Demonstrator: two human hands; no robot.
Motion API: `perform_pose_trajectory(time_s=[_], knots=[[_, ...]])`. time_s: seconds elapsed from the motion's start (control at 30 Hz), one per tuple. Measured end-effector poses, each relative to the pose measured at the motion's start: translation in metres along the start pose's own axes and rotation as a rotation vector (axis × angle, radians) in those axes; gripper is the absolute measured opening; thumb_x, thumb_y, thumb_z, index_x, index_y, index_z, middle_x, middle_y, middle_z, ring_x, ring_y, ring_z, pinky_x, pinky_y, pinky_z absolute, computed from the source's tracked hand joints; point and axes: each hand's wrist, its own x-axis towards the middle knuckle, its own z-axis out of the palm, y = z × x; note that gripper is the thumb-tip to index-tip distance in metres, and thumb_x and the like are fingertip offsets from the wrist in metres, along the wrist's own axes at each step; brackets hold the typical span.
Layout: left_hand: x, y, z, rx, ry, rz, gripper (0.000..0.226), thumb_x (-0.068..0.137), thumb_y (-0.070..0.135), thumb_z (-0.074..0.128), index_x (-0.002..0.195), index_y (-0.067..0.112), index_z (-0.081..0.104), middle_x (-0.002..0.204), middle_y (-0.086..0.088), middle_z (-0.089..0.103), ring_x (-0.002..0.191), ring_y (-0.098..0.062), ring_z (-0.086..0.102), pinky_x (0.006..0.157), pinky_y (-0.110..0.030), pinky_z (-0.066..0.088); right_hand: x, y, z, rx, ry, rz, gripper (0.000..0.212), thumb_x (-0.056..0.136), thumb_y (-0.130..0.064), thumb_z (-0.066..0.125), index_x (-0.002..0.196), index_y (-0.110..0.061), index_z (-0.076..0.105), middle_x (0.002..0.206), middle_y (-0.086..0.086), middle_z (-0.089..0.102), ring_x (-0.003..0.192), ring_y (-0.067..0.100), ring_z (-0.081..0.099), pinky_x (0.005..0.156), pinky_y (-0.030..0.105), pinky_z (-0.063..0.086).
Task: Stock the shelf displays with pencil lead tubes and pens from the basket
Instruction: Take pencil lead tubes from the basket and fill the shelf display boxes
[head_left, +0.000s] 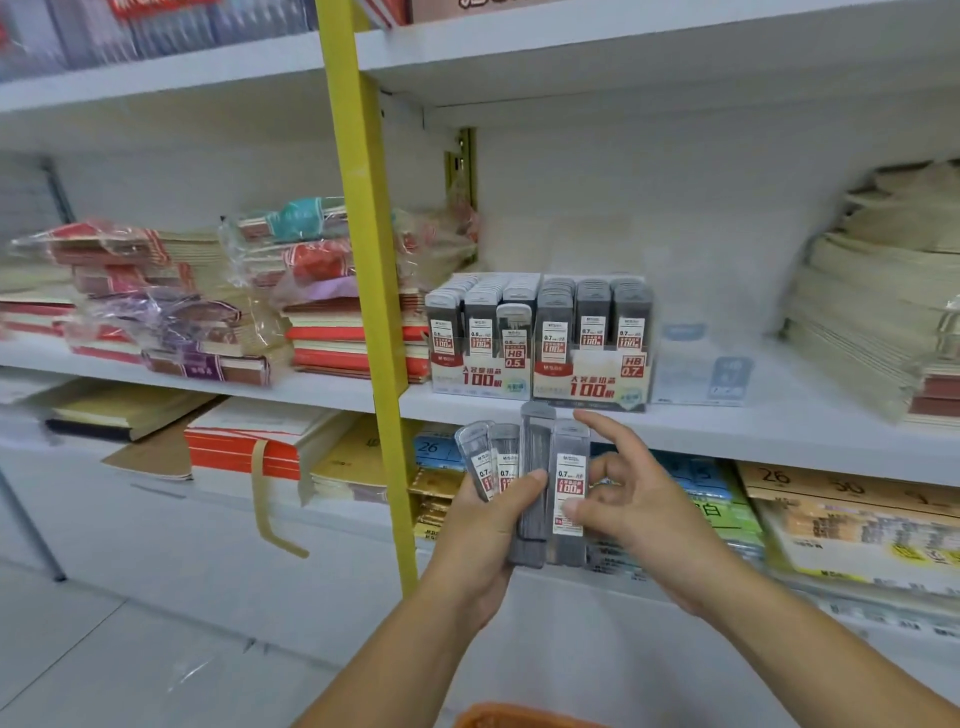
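Working at the white shelf (753, 434), facing the 0.7 display box (592, 376) on it. Leaving the orange basket (519, 717) well below that box, within reach. Gripping a fan of lead tubes (501, 460) just below the box in the left hand (483, 535), fingers curled round them, labels outward for matching sizes. Pinching the rightmost tube (569, 457) with the right hand (639, 501), forefinger lifted, probably drawing it free for that box.

We are looking at a stationery shop. White shelving (727, 431) is carrying shrink-wrapped notebook stacks (156, 291), and two printed display boxes (589, 384) of pencil lead tubes (592, 317) are facing outward at the shelf edge. A yellow upright (363, 260) is dividing the bays; paper packs (857, 519) are filling the lower tier.
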Motion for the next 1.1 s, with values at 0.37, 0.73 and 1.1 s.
perform_pose_trajectory(time_s=[0.37,0.73,1.1], knots=[[0.03,0.035,-0.011,-0.011,0.08,0.183,0.029,0.092,0.019,0.07,0.116,0.033,0.061,0.101,0.004,0.079,0.093,-0.019,0.077,0.074,-0.032,0.056,0.067,-0.098,-0.033,-0.359,0.325,-0.558,0.047,0.086,-0.015,0.07,0.097,-0.048,0.039,0.096,-0.007,0.067,0.08,0.002,0.067,0.067,0.02,0.057],[0.042,0.037,-0.014,-0.06,0.08,0.182,0.034,0.091,0.021,0.072,0.12,0.035,0.061,0.102,0.006,0.079,0.091,-0.017,0.077,0.066,-0.028,0.056,0.117,-0.075,-0.03,-0.919,0.242,-0.443,0.04,0.084,-0.026,0.072,0.118,-0.031,0.054,0.1,-0.012,0.047,0.096,0.014,0.052,0.088,0.035,0.048],[0.033,0.041,-0.01,0.03,-0.041,0.17,0.06,0.067,0.042,0.078,0.123,0.034,0.06,0.106,0.001,0.078,0.095,-0.017,0.076,0.073,-0.031,0.058,0.076,-0.049,-0.012,-0.627,0.383,-0.566,0.035,0.096,-0.029,0.052,0.13,-0.026,0.056,0.095,-0.017,0.051,0.082,0.001,0.05,0.074,0.01,0.04]])
